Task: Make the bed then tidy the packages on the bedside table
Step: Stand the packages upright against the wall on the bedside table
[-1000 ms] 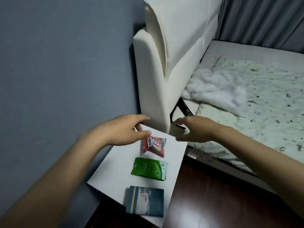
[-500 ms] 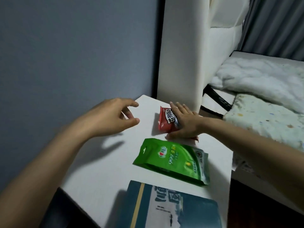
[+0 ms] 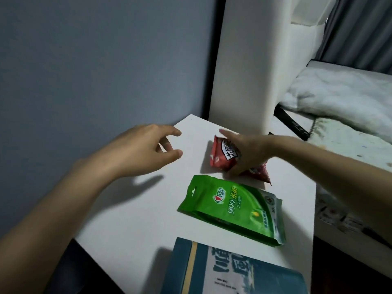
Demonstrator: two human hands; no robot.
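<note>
A white bedside table [image 3: 131, 209] stands against a grey-blue wall [image 3: 84, 60], just beside a cream padded headboard [image 3: 250, 71]. Three packages lie on it in a row. The right hand [image 3: 246, 153] grips the red package [image 3: 222, 155] at the far end, fingers over its top and thumb at its near edge. The left hand [image 3: 140, 151] hovers above bare tabletop, fingers loosely curled, holding nothing. The green package [image 3: 231, 206] lies flat in the middle; the blue package [image 3: 222, 272] lies nearest.

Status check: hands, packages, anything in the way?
Right hand grips red packet on bedside table. Left hand open, hovering, holding nothing. Green pouch and blue package lie flat nearby. Nothing blocking.
</note>
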